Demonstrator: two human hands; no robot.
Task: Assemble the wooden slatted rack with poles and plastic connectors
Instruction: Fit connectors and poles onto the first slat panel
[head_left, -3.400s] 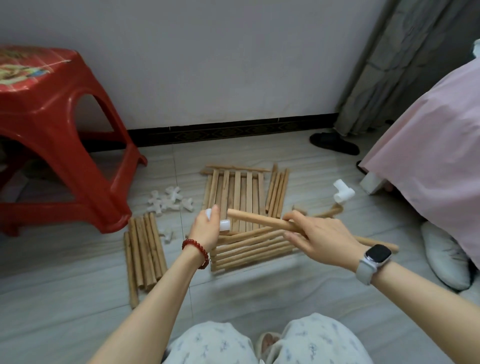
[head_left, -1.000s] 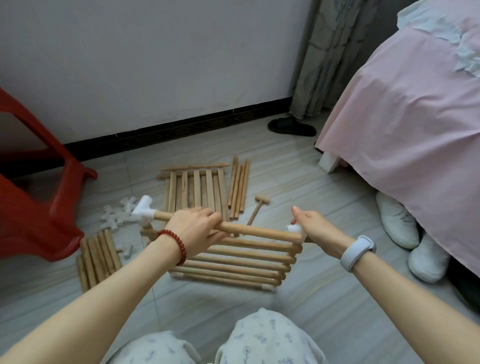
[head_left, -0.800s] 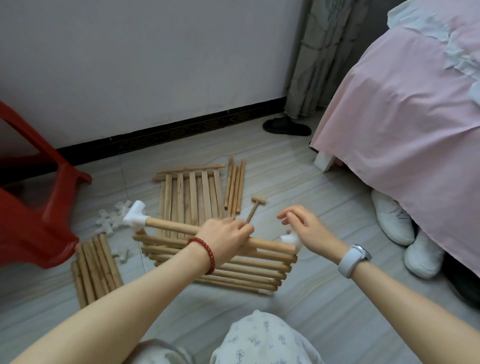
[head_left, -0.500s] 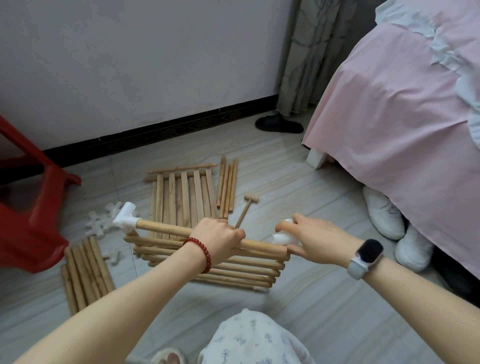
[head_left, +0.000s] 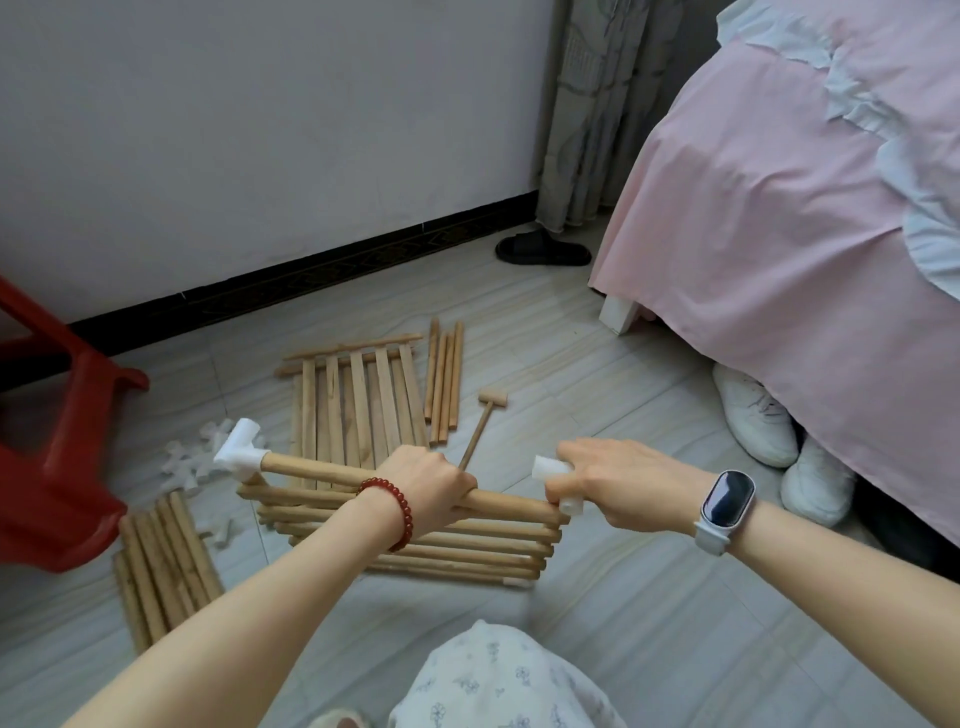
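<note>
The left hand is gripping a pole already capped by one connector; the right hand is pinching the second connector onto its other end, above the floor. Slat panels and spare poles are lying unjoined.

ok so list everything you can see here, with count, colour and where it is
pole: one, tan wood, held level above the floor
elbow connector: one, white, on the pole's left end
second connector: one, white, at the pole's right end
slatted panels: two, tan, flat on the floor, partly overlapping
loose poles: four, tan, right of the far panel
short poles: a bundle, tan, floor at left
mallet: one, wood, floor beside the loose poles
spare connectors: a heap, white, near the stool
stool: one, red, left
slipper: one, black, by the curtain
trainers: two, white, under the bed
bed cover: pink, right
left hand: grips the pole
right hand: holds the second connector
</note>
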